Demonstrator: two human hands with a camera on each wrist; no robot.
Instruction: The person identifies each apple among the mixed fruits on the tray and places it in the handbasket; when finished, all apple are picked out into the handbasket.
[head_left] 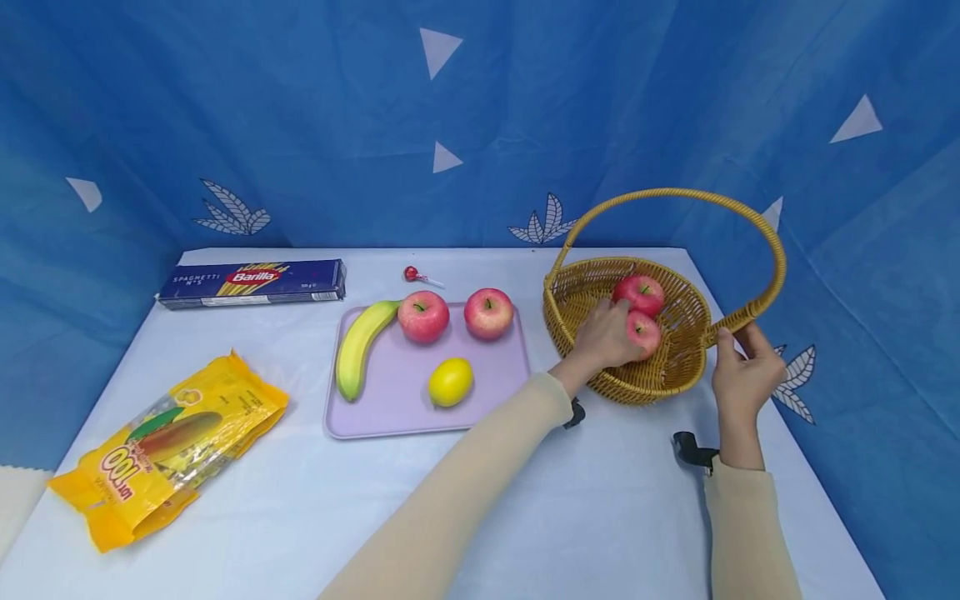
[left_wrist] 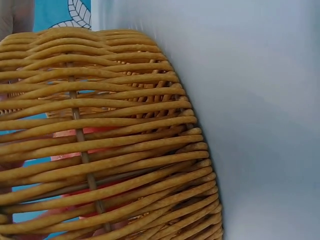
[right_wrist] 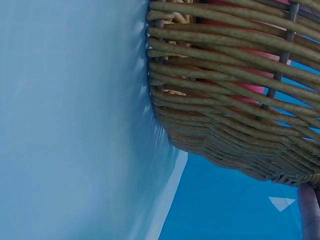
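Currently, a wicker basket [head_left: 681,360] is seen standing upright at the right side of the white table [head_left: 600,500]. Two apples are contained in it: a rear apple [head_left: 640,294] and a front apple [head_left: 643,336], set close together. The front apple is grasped by the left hand [head_left: 604,335], which is reached over the near rim; its fingers are curved about the fruit, partly covering it. Whether the apple is lifted off the basket floor cannot be told. The right end of the tall arched handle [head_left: 675,192], where it is joined to the rim, is pinched between thumb and fingers of the right hand [head_left: 745,375]. In both wrist views, most of the detail is blocked by the woven basket wall, through which patches of red are glimpsed.

To the left of the basket, a lilac tray [head_left: 397,392] is laid flat. On it are placed a banana [head_left: 362,350] along the left side, two more apples [head_left: 489,314] at the far edge, and a lemon [head_left: 451,382] nearer the front. Behind the tray, a red lollipop [head_left: 411,273] is noted. A blue spaghetti box [head_left: 251,285] is positioned at the far left, and a yellow mango bag [head_left: 172,446] at the near left. Blue patterned cloth [head_left: 337,100] is hung behind.
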